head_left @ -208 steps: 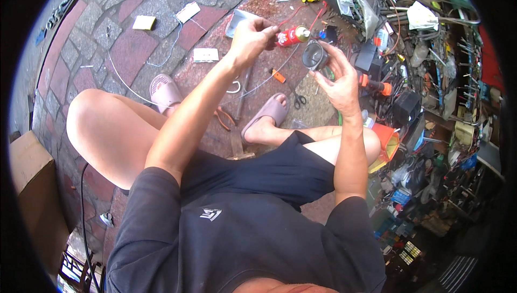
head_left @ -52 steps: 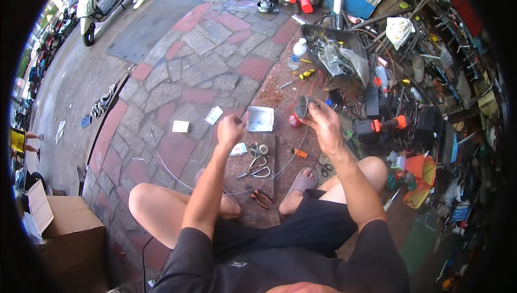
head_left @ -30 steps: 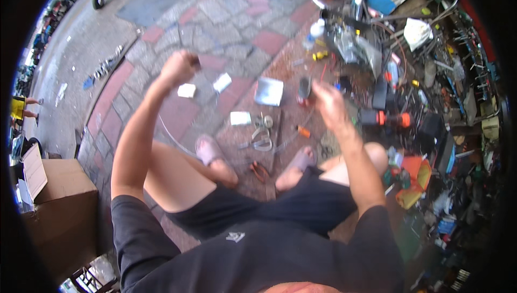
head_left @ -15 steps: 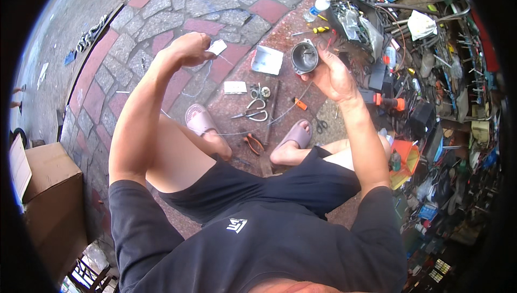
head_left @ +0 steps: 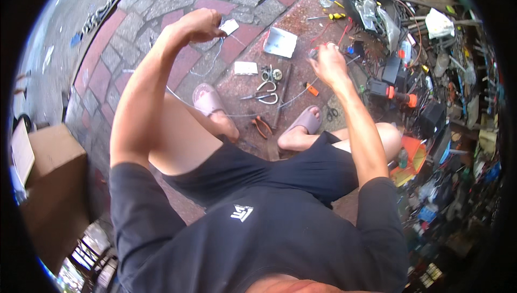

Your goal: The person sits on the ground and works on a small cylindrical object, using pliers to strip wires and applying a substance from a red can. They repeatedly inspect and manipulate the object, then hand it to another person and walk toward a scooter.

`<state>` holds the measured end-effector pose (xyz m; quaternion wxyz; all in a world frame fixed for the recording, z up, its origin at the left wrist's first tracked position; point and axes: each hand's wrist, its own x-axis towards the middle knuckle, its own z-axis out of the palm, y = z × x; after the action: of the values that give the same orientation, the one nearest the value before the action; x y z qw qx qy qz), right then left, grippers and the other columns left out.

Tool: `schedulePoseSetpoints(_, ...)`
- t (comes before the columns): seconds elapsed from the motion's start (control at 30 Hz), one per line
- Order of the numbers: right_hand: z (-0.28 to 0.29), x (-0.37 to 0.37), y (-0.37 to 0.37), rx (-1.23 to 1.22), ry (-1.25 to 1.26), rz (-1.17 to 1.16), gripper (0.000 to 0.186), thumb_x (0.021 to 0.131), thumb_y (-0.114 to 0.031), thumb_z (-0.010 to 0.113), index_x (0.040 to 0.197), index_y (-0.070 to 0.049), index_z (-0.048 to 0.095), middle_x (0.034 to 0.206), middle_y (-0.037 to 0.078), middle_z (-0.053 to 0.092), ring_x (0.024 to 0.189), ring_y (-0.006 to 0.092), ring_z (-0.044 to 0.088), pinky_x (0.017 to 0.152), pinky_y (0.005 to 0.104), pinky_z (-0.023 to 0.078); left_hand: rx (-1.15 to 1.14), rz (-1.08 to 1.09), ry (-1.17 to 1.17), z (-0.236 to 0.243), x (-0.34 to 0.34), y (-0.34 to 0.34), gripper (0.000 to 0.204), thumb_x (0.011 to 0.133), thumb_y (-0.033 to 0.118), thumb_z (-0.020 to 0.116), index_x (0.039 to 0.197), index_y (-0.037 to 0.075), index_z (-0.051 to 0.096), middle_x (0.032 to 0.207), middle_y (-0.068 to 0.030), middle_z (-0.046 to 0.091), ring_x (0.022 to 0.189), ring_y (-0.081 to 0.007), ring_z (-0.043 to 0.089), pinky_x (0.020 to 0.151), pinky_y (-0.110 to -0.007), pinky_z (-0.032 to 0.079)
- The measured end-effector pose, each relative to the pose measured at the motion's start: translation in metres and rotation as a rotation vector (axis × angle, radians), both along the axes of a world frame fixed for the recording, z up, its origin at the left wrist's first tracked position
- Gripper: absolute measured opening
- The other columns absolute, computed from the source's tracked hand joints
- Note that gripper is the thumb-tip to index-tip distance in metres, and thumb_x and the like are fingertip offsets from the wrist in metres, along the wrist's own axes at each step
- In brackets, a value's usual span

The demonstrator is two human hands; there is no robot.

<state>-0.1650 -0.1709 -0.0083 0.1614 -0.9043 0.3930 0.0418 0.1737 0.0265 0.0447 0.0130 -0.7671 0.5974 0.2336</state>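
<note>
At the far left, a cardboard box [head_left: 54, 153] stood well apart from the work area, presumably to leave arm room. The left hand [head_left: 202, 25] was raised and bent at the wrist, fingers curled, just beside a white packet [head_left: 230, 26] in the view; whether it gripped anything could not be told.

A white card [head_left: 246, 68] lay flat on the ground. Orange-handled pliers [head_left: 262, 126] and pale-handled scissors [head_left: 258, 96] lay between the hands and the body, apparently so that either hand could take them. A shallow white box [head_left: 280, 42] sat between the two hands, which were well apart, a position judged convenient to both.

The right hand [head_left: 330, 67] was bent with its fingers at a small dark-and-red shape [head_left: 313, 53]; blur prevented telling whether it was grasped or merely touched. An orange piece [head_left: 312, 89] lay nearby. Further right, a black-and-orange power tool [head_left: 396, 94] lay beside the clutter, seemingly set aside but reachable.
</note>
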Motion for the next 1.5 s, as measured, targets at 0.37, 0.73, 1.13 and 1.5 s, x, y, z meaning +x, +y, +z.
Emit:
schedulePoseSetpoints(0.37, 0.041, -0.010, 0.010, 1.628, -1.147, -0.331, 0.047, 0.112, -0.046, 0.038, 0.126, -0.008, 0.063, 0.109, 0.012, 0.073, 0.088, 0.0248, 0.070, 0.079, 0.0426, 0.058, -0.334, 0.208, 0.337, 0.031, -0.055, -0.033, 0.023, 0.099, 0.022, 0.068, 0.097, 0.000, 0.074, 0.079, -0.0191, 0.073, 0.068, -0.0243, 0.069, 0.067, -0.043, 0.054)
schedulePoseSetpoints(0.73, 0.060, 0.013, 0.081, 1.742, -1.336, -0.373, 0.048, 0.109, -0.040, 0.047, 0.141, -0.005, 0.055, 0.135, 0.013, 0.065, 0.120, 0.0259, 0.063, 0.101, 0.0435, 0.051, -0.519, -0.009, 1.010, 0.026, -0.128, -0.010, 0.108, 0.073, 0.027, 0.095, 0.161, 0.013, 0.034, 0.153, -0.0105, 0.051, 0.141, -0.0271, 0.049, 0.115, -0.046, 0.042)
schedulePoseSetpoints(1.13, 0.054, 0.016, 0.112, 1.754, -1.497, -0.368, 0.044, 0.108, -0.023, 0.051, 0.145, 0.002, 0.051, 0.140, 0.012, 0.061, 0.128, 0.0231, 0.058, 0.107, 0.0398, 0.046, -0.503, 0.136, 1.420, 0.010, -0.141, -0.009, 0.079, 0.078, 0.004, 0.089, 0.147, 0.005, 0.053, 0.140, -0.0049, 0.061, 0.133, -0.0162, 0.054, 0.116, -0.036, 0.042)
schedulePoseSetpoints(1.5, 0.047, 0.007, 0.108, 1.740, -1.480, -0.280, 0.049, 0.104, -0.019, 0.051, 0.147, 0.004, 0.049, 0.140, 0.013, 0.061, 0.129, 0.0241, 0.058, 0.109, 0.0405, 0.046, -0.606, 0.040, 1.294, 0.009, -0.141, -0.011, 0.077, 0.074, -0.002, 0.088, 0.145, 0.007, 0.058, 0.142, -0.0039, 0.061, 0.136, -0.0161, 0.053, 0.119, -0.035, 0.039)
